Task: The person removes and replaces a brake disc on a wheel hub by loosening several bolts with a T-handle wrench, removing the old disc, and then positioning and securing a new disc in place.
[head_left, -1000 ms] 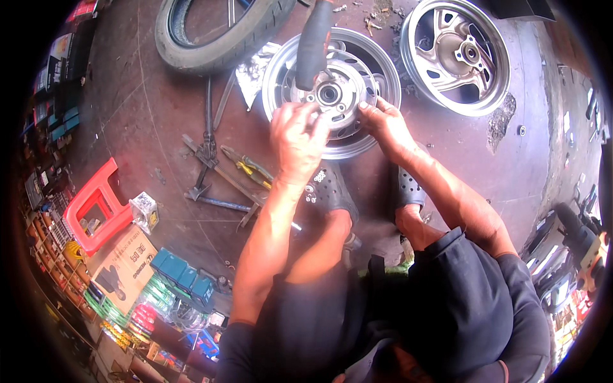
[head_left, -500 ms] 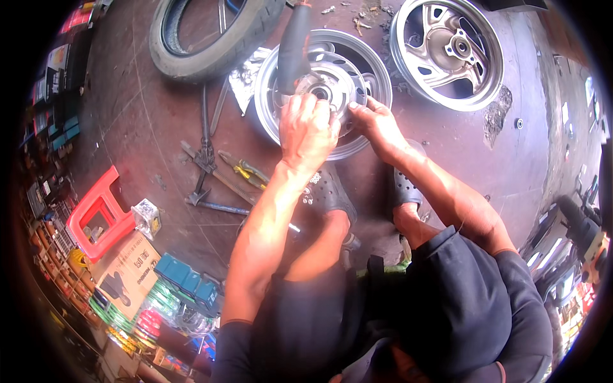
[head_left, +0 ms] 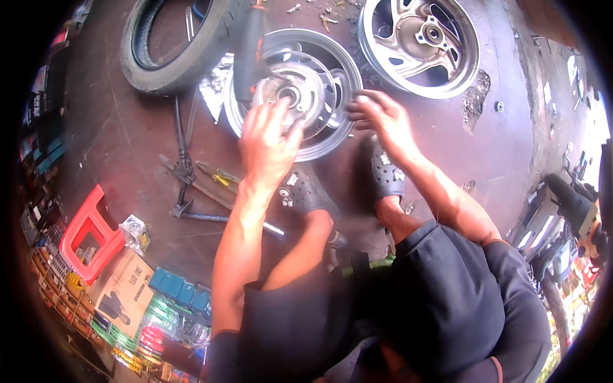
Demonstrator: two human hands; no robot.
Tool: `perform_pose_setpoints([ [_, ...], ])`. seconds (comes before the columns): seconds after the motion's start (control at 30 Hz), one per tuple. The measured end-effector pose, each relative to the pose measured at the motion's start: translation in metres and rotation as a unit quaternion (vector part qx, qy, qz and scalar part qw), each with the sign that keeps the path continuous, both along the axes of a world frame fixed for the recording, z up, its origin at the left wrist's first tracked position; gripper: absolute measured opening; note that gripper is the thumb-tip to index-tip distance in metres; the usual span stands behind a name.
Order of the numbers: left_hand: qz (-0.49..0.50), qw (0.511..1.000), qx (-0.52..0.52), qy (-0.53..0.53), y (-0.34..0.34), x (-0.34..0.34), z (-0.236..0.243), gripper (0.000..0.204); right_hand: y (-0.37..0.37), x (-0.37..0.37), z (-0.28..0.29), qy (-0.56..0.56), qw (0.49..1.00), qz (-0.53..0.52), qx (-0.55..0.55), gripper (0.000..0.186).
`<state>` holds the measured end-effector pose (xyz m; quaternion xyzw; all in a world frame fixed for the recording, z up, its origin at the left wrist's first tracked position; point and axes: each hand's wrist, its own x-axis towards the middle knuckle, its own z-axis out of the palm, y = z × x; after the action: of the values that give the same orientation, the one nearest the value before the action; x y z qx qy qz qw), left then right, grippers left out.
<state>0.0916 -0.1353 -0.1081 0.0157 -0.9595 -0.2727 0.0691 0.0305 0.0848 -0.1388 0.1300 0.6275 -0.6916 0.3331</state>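
A silver motorcycle wheel rim [head_left: 348, 131] lies flat on the floor in front of me. A round metal disc [head_left: 322, 86] with cut-outs sits around its hub. My left hand [head_left: 267, 140], blurred, is over the near left part of the wheel, its thumb and fingers apart beside the hub. To the right of the rim, my right hand [head_left: 386, 118] has its fingers stretched toward the edge and holds nothing. A dark elongated tool [head_left: 249, 57] with red trim, smeared by blur, stands over the far left side of the wheel.
A second wheel rim [head_left: 469, 80] lies at the far right, a tyre [head_left: 153, 83] at the far left. Metal bars [head_left: 181, 150] and yellow-handled pliers [head_left: 220, 177] are left of my feet. A red stool [head_left: 96, 236] and a cardboard box [head_left: 124, 290] are at left.
My left hand has opened from its closed grip over the hub. The right hand has come away from the disc and its fingers have straightened. The whole view has shifted.
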Motion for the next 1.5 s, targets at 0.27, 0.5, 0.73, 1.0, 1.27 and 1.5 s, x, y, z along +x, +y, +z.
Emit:
perform_pose_setpoints([
  [0.27, 0.086, 0.989, 0.12, 0.01, 0.011, 0.068, -0.007, 0.019, 0.054, 0.04, -0.021, 0.391, 0.754, 0.332, 0.41, 0.033],
  [0.5, 0.05, 0.991, 0.123, 0.003, 0.022, 0.072, -0.007, 0.02, 0.014, 0.041, -0.046, 0.414, 0.704, 0.4, 0.417, 0.035],
  [0.73, 0.025, 0.99, 0.138, 0.012, 0.027, 0.061, -0.008, 0.018, 0.012, 0.041, -0.047, 0.448, 0.674, 0.432, 0.397, 0.022],
  [1.0, 0.073, 0.858, 0.432, -0.268, 0.036, 0.065, 0.013, 0.031, 0.016, 0.047, 0.013, 0.508, 0.735, 0.403, 0.196, 0.035],
  [1.27, 0.195, 0.85, 0.454, -0.185, 0.004, 0.034, 0.016, 0.025, -0.037, 0.005, 0.029, 0.567, 0.743, 0.315, 0.163, 0.036],
  [1.5, 0.109, 0.98, 0.167, -0.019, -0.036, -0.001, -0.016, 0.029, -0.054, -0.029, 0.018, 0.469, 0.832, 0.152, 0.256, 0.058],
])
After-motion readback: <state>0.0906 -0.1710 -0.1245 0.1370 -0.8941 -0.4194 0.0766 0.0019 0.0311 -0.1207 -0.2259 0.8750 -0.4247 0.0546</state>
